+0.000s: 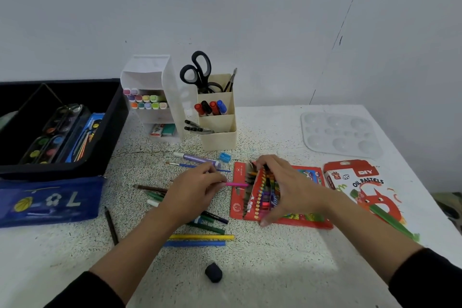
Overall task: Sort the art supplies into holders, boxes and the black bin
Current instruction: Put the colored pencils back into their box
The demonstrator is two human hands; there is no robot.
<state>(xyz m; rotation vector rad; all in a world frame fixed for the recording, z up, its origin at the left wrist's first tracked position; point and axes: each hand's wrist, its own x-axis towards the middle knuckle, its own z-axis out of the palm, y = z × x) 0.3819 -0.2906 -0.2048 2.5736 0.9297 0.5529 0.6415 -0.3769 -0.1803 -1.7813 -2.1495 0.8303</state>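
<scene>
Far off to the left of the left hand, the black bin (pixel 117 112) already holds paint sets and a blue box, and a blue pouch (pixel 50 200) lies in front of it. Beyond the left hand, the white holder (pixel 155 97) is stocked with pastel markers. The cream holder (pixel 220 132) beside it carries the scissors (pixel 200 70), some markers and some pens. That part of the job looks done.

Under and around the left hand (pixel 192 190) is the unsorted heap. A brown pencil (pixel 150 188) lies to its left and a purple pen (pixel 197 159) and a thin brush (pixel 185 165) just past its knuckles. A yellow pencil (pixel 202 237) and a blue pencil (pixel 195 243) lie on the near side of its wrist. A black eraser (pixel 213 272) sits nearer the person, between the two forearms.

The left hand pinches a pink pencil (pixel 236 184) by one end, its other end pointing at the red box (pixel 240 197), which lies between the two hands. The right hand (pixel 282 182) grips that box, fingers curled over its raised flap, thumb at the near end. I would say the pencil is about to go in.

Right of the right hand lies the oil pastels box (pixel 360 182), with a white palette (pixel 340 132) beyond it, neither put away. By my reckoning roughly half is left.
</scene>
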